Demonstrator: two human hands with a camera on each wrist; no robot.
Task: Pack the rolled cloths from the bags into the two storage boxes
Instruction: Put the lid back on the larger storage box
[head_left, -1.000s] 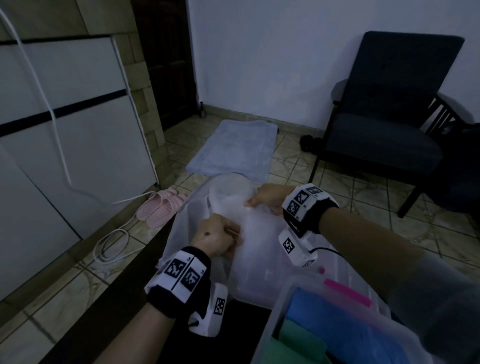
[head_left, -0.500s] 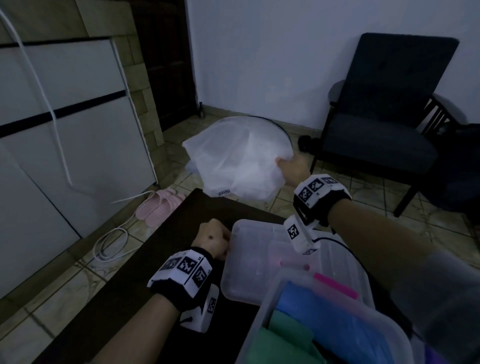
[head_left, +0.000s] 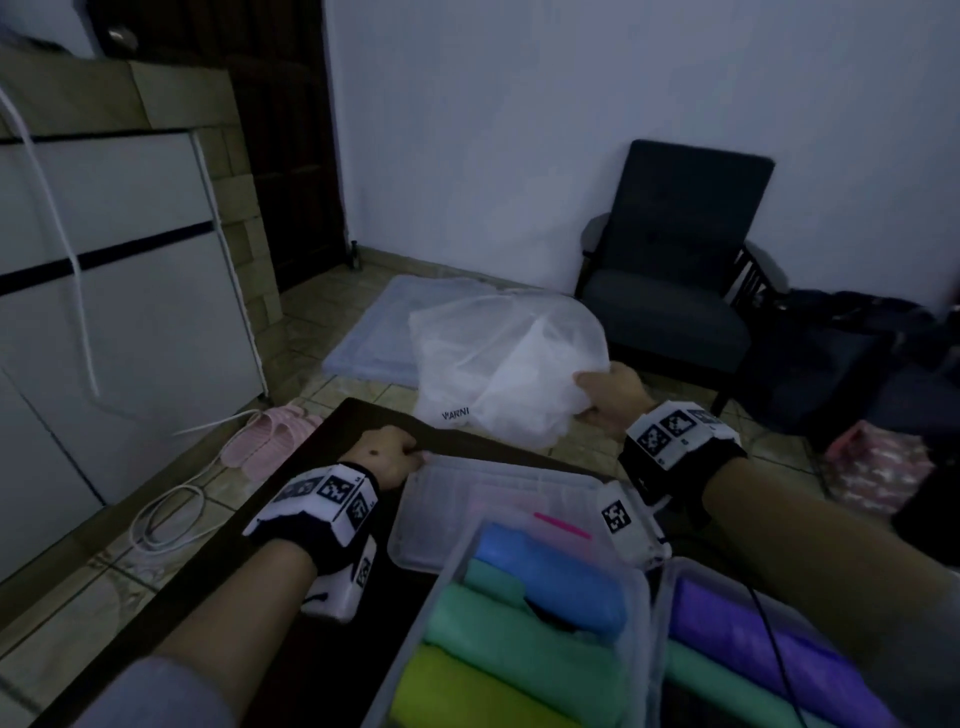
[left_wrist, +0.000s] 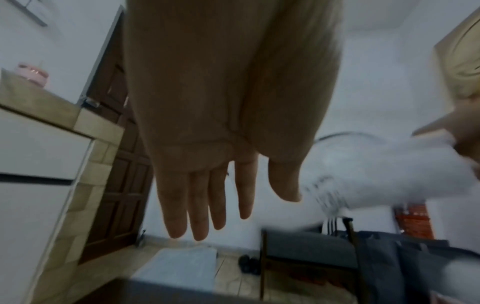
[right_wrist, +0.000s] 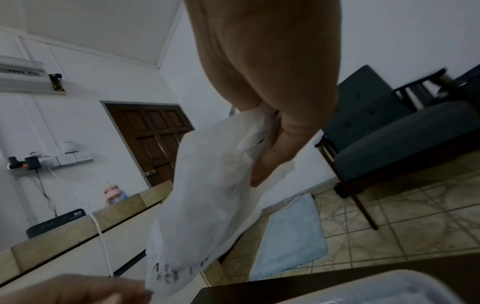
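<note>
Inside boxes (head_left: 644, 597), cloth rolls (head_left: 550, 577) crosswise

Dark table (head_left: 322, 525) under lid (head_left: 467, 499), two boxes (head_left: 641, 597)

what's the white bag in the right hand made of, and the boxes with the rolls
White bag: looks like thin, translucent plastic film; it creases, balloons and bears printed letters. Right hand grips its edge. Storage boxes: seemingly clear, rigid plastic, since the rolled cloths show through the walls.
</note>
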